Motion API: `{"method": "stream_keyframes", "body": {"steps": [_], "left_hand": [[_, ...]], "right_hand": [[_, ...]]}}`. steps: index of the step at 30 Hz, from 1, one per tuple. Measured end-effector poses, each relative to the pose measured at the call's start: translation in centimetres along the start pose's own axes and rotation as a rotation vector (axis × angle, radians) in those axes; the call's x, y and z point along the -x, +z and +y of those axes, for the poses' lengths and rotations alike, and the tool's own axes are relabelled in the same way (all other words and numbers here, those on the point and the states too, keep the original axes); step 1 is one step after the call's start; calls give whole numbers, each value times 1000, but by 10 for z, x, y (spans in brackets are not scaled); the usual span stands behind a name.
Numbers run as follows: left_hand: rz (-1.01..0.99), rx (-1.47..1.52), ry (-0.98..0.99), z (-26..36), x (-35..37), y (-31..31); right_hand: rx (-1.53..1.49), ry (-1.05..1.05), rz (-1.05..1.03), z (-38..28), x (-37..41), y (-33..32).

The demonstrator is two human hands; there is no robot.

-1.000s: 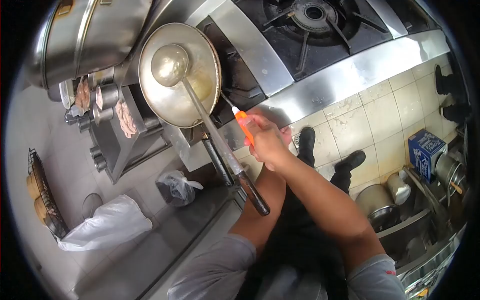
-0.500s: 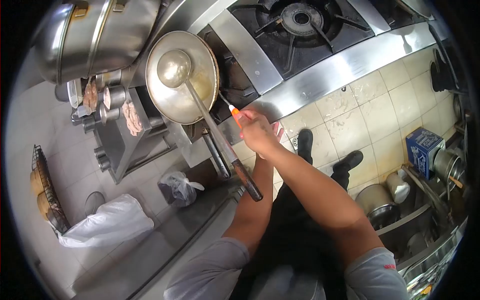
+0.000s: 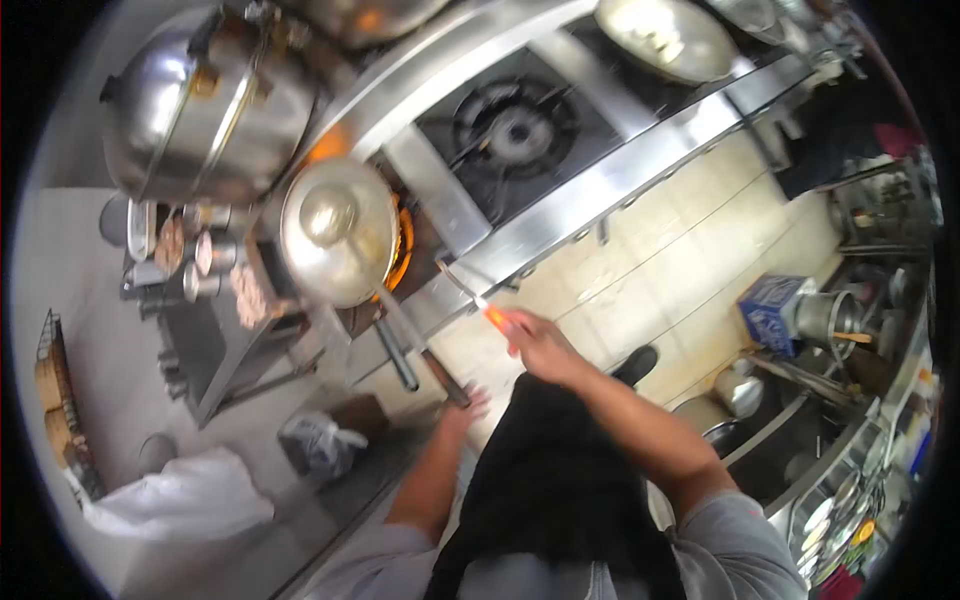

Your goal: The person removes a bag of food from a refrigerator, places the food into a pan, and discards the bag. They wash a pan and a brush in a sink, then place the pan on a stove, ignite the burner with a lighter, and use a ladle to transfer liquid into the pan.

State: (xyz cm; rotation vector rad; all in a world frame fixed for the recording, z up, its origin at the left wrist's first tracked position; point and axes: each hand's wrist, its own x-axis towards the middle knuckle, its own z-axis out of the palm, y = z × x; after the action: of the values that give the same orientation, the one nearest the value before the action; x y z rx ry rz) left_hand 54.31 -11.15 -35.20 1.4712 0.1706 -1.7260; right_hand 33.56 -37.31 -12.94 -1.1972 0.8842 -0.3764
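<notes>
Right hand [image 3: 545,350] around one end of an orange lighter [image 3: 492,313]

Single head-worn camera. Vantage: above the wearer's own black apron [image 3: 550,480], which fills bottom centre; forearms [image 3: 640,415] run up-frame from the lower edge. Facing: forward, pitched steeply down; sees into the pan [image 3: 308,262] upper left, plus tiled floor [image 3: 640,260] and one shoe [image 3: 636,363] below. Range: apron nearest the lens; left hand [image 3: 472,402] and right hand [image 3: 540,347] a bit farther out; stove [image 3: 505,245] beyond, towards the top, its front edge slanting up to the right. Lens: very wide, round image, black corners, straight edges bowed. Motion blur over much of the view.
</notes>
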Motion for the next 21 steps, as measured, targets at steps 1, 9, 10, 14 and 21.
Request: {"method": "stream_keyframes", "body": {"steps": [1, 9, 10, 14, 21], "left_hand": [[97, 59, -74, 8, 23, -14], [308, -74, 419, 127, 105, 22], [312, -105, 429, 138, 110, 38], [327, -195, 494, 152, 91, 64], [420, -248, 572, 157, 124, 85]], "right_hand": [[-7, 28, 43, -4, 26, -17], [34, 23, 697, -59, 190, -137], [-2, 12, 753, -59, 206, -145], [-131, -46, 935, -77, 243, -134], [-120, -312, 1083, -86, 311, -175]]}}
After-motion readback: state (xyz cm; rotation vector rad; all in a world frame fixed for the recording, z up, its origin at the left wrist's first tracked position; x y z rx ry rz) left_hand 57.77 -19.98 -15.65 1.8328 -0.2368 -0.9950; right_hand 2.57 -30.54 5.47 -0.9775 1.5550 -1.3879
